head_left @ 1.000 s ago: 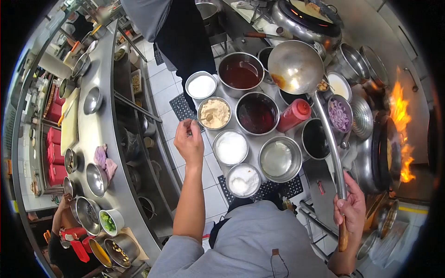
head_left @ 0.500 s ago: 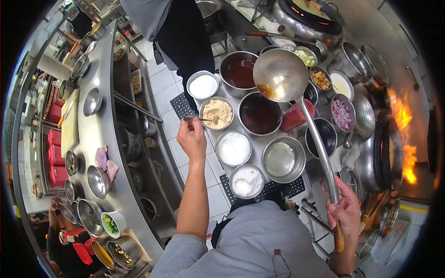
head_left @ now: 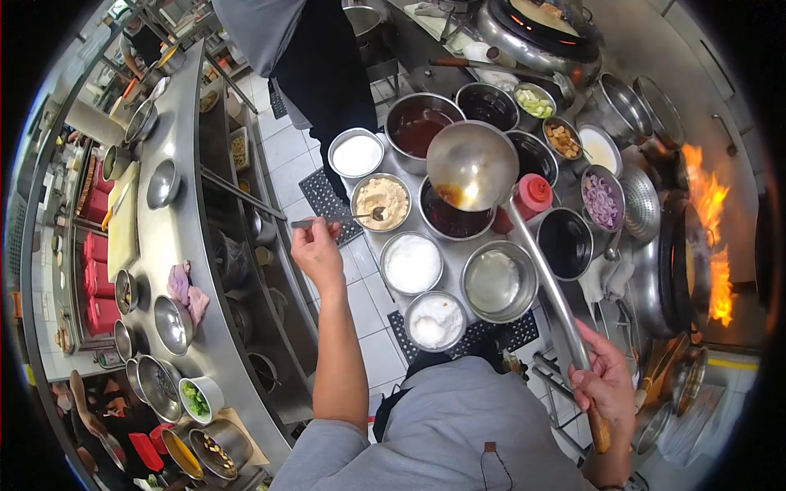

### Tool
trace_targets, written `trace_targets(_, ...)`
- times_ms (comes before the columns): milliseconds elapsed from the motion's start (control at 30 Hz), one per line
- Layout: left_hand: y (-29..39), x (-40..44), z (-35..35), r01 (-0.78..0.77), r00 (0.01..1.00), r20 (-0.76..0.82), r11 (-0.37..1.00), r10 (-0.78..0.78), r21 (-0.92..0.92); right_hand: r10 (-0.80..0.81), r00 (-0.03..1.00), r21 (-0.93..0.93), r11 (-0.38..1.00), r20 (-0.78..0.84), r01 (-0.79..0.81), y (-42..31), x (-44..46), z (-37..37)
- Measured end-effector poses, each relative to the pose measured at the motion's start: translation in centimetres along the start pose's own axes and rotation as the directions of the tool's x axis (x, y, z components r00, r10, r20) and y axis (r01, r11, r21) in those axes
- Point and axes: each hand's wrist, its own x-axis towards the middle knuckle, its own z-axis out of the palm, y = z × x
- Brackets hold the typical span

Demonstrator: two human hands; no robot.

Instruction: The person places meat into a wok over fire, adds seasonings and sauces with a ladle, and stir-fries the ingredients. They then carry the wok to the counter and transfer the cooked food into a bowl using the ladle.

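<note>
My left hand [head_left: 319, 255] is closed around the handle of a small metal spoon [head_left: 337, 219]. The spoon's tip is at the tan powder in a steel bowl [head_left: 396, 193]; whether it touches the powder I cannot tell. In my right hand [head_left: 604, 378] is a large ladle [head_left: 471, 159] with a long metal shaft and wooden handle end. Brown liquid lies in its tilted bowl, which hangs over a pot of dark sauce [head_left: 446, 221], partly hiding it. Bowls of white granules [head_left: 412, 262] stand near the spoon.
A red squeeze bottle [head_left: 528, 200], a pot of clear liquid [head_left: 500, 282] and a bowl of chopped red onion [head_left: 603, 199] stand close by. Flames [head_left: 711, 237] rise beside a wok at right. A person in an apron [head_left: 319, 74] stands ahead. A steel counter [head_left: 217, 352] runs along the left.
My left hand has drawn left and slightly down, and more of the spoon shows. The ladle's bowl has moved left and down, uncovering a dark pot and the red bottle's top.
</note>
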Motion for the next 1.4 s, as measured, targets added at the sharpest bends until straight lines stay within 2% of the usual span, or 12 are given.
trace_targets(100, 2.6, -1.1, -0.1, 0.087, 0.996, 0.034, 0.99, -0.083, -0.114, 0.106, 0.994, -0.013, 0.994, 0.013, -0.106, 0.3, -0.1, 0.3)
trace_targets(167, 5.4, -3.0, 0.6, -0.023, 0.997, 0.068, 0.997, 0.028, -0.076, 0.108, 0.992, 0.012, 0.994, 0.065, -0.109, 0.7, 0.1, 0.1)
trace_targets(200, 6.0, -3.6, 0.5, -0.252, 0.967, 0.078, 0.957, 0.243, 0.143, 0.147, 0.985, 0.031, 0.988, 0.091, -0.15, 0.6, 0.1, 0.2)
trace_targets(333, 2.1, -2.6, 1.1, -0.331, 0.943, 0.092, 0.888, 0.319, 0.318, 0.191, 0.975, 0.05, 0.979, 0.112, -0.197, 0.7, 0.1, 0.4)
trace_targets(367, 1.3, -2.8, 1.3, -0.278, 0.96, 0.12, 0.915, 0.253, 0.292, 0.173, 0.979, 0.052, 0.983, 0.103, -0.179, 0.7, 0.2, 0.4)
trace_targets(633, -0.5, -2.1, 1.5, -0.26, 0.966, 0.099, 0.899, 0.241, 0.352, 0.135, 0.987, 0.025, 0.99, 0.082, -0.137, 0.6, -0.3, 0.0)
trace_targets(867, -1.3, -1.2, 0.5, -0.095, 0.995, -0.027, 0.991, 0.098, 0.096, 0.14, 0.984, 0.02, 0.989, 0.111, -0.143, 0.8, -0.2, -0.6)
trace_targets(1033, 3.4, -2.8, 0.3, 0.03, 0.999, -0.043, 0.998, -0.032, -0.048, 0.164, 0.979, 0.014, 0.986, 0.118, -0.167, 1.2, 0.1, -0.6)
trace_targets(1133, 5.6, -5.5, 0.1, -0.33, 0.944, 0.092, 0.907, 0.317, 0.263, 0.18, 0.974, 0.016, 0.983, 0.139, -0.184, 1.4, 0.2, -0.5)
trace_targets(1233, 5.9, -7.9, -0.8, -0.278, 0.959, 0.158, 0.891, 0.236, 0.359, 0.19, 0.971, 0.002, 0.981, 0.148, -0.192, 1.4, 0.2, -0.9)
trace_targets(1300, 2.9, -9.3, -1.2, -0.382, 0.92, 0.238, 0.849, 0.311, 0.366, 0.206, 0.967, -0.005, 0.978, 0.147, -0.208, 1.5, 0.1, -0.9)
trace_targets(1400, 0.7, -10.8, -1.4, -0.42, 0.902, 0.288, 0.809, 0.321, 0.411, 0.179, 0.974, -0.007, 0.984, 0.139, -0.18, 1.8, 0.2, -1.1)
